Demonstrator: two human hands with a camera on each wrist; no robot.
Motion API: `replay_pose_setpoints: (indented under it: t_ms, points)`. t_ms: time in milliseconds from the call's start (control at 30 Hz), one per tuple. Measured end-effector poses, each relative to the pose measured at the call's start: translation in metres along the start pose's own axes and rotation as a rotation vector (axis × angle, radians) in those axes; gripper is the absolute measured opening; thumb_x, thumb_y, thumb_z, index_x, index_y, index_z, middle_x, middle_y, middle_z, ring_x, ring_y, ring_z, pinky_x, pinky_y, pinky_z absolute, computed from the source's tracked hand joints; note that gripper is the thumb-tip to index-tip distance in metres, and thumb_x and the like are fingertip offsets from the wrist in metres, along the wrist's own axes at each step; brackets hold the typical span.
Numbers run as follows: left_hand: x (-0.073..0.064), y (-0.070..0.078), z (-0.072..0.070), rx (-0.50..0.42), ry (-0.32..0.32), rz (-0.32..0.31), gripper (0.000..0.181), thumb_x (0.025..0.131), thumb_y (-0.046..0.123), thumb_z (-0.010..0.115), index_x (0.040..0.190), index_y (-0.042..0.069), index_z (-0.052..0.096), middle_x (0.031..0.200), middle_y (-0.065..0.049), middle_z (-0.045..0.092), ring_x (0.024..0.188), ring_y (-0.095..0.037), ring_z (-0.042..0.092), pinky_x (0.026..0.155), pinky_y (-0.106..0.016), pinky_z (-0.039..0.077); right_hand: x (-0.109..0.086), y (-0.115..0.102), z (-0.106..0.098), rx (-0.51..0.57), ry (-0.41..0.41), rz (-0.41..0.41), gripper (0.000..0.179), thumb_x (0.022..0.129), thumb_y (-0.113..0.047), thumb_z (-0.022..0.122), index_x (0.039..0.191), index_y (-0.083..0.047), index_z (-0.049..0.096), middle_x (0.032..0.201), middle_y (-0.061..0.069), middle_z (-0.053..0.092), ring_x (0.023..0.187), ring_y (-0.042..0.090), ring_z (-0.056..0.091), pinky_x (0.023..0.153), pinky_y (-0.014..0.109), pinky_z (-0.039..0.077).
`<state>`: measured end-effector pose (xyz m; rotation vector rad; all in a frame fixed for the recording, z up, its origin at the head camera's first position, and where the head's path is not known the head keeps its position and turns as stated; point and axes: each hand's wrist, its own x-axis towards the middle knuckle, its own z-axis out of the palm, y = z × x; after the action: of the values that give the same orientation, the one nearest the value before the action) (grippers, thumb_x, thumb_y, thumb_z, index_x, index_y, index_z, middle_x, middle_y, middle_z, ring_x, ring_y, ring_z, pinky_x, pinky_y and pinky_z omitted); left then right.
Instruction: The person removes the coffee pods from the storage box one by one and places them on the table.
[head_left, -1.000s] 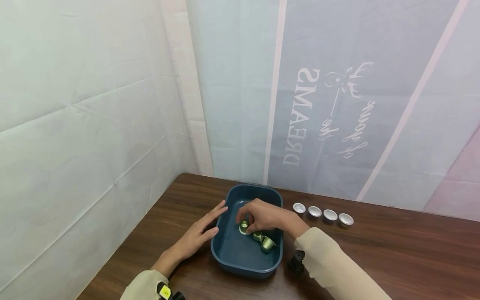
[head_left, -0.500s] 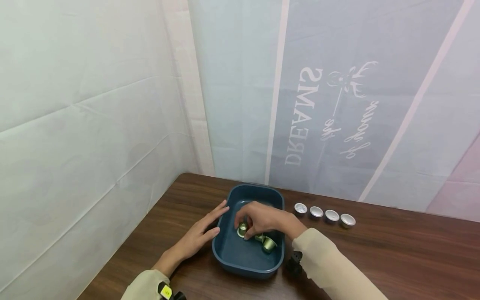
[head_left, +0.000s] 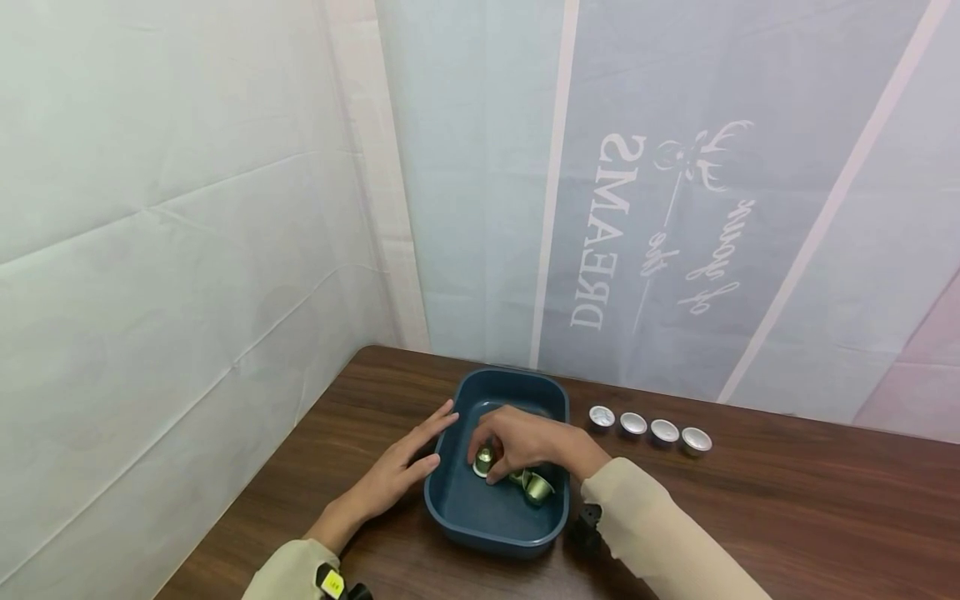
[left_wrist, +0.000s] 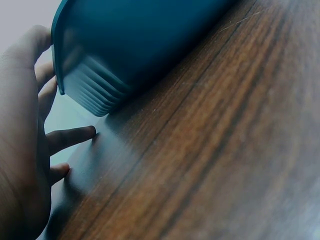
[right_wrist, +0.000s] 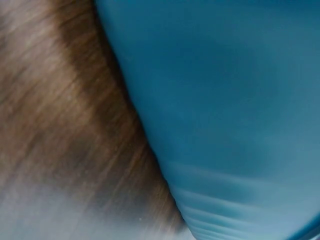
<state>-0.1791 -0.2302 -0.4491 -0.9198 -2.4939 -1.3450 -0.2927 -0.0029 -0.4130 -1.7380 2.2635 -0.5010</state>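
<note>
A deep blue plastic bin stands on the table. Inside it, the thumb and fingers of my right hand pinch a shiny green coffee capsule, its white-edged wide end facing down. Two more green capsules lie tipped together just right of that hand, one partly hidden by it. My left hand rests its straight, spread fingers against the bin's left rim. In the left wrist view, fingertips touch the bin's side and lower fingers reach the tabletop. The right wrist view holds only the bin's outer wall and wood.
Several capsules stand in a row right of the bin, silver lids up. The brown wooden table ends at a printed cloth backdrop behind and a pale cloth wall on the left.
My right hand has shifted slightly left and toward me inside the bin, the pinched capsule moving with it. My left hand stays at the rim.
</note>
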Motion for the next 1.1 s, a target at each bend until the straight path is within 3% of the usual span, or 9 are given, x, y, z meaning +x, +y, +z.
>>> replay_pose_setpoints:
  t_ms: [200,367,567,667,900,1100]
  points:
    - [-0.002,-0.023,0.006,0.030,0.013,0.015,0.055,0.099,0.003,0.044,0.151,0.014,0.029,0.159,-0.007,0.015,0.143,-0.029,0.019,0.103,-0.064,0.025,0.000,0.001,0.000,0.009,0.008,-0.017,0.020,0.076,-0.021,0.082,0.092,-0.022,0.070,0.091,-0.013,0.059,0.072,0.001,0.057,0.062,0.017,0.048]
    - [-0.003,-0.026,0.006,0.015,0.011,0.018,0.054,0.100,0.006,0.044,0.151,0.014,0.029,0.159,-0.002,0.014,0.143,-0.027,0.017,0.104,-0.063,0.024,0.000,0.000,0.000,0.003,0.021,-0.018,0.019,0.077,-0.022,0.082,0.090,-0.022,0.068,0.091,-0.013,0.058,0.071,0.002,0.056,0.062,0.017,0.048]
    - [-0.002,-0.024,0.007,0.022,0.018,0.011,0.055,0.099,0.003,0.043,0.151,0.014,0.029,0.159,-0.002,0.014,0.143,-0.026,0.017,0.103,-0.064,0.023,-0.001,-0.004,-0.006,0.020,0.069,-0.009,0.021,0.077,-0.023,0.082,0.091,-0.023,0.066,0.091,-0.015,0.059,0.070,0.001,0.057,0.062,0.018,0.048]
    - [-0.002,-0.018,0.006,0.018,0.021,0.012,0.054,0.099,0.001,0.043,0.150,0.009,0.030,0.158,-0.008,0.015,0.143,-0.030,0.018,0.102,-0.066,0.023,-0.003,-0.007,-0.010,0.067,0.088,-0.022,0.021,0.078,-0.021,0.081,0.093,-0.022,0.066,0.090,-0.015,0.061,0.072,0.002,0.059,0.064,0.019,0.050]
    - [-0.002,0.009,0.000,0.000,0.008,0.017,0.051,0.099,0.002,0.042,0.149,0.004,0.031,0.156,-0.018,0.018,0.140,-0.038,0.020,0.100,-0.068,0.023,-0.009,-0.009,-0.016,0.102,0.119,-0.042,0.037,0.083,-0.020,0.076,0.119,-0.020,0.066,0.104,-0.008,0.063,0.080,0.003,0.060,0.069,0.021,0.052]
    - [-0.002,0.006,0.002,0.003,0.016,0.034,0.052,0.099,0.001,0.042,0.149,0.006,0.031,0.157,-0.015,0.018,0.141,-0.035,0.020,0.100,-0.067,0.024,-0.015,-0.007,-0.019,0.084,0.164,-0.042,0.028,0.084,-0.020,0.075,0.112,-0.021,0.070,0.102,-0.010,0.062,0.078,0.005,0.060,0.069,0.022,0.052]
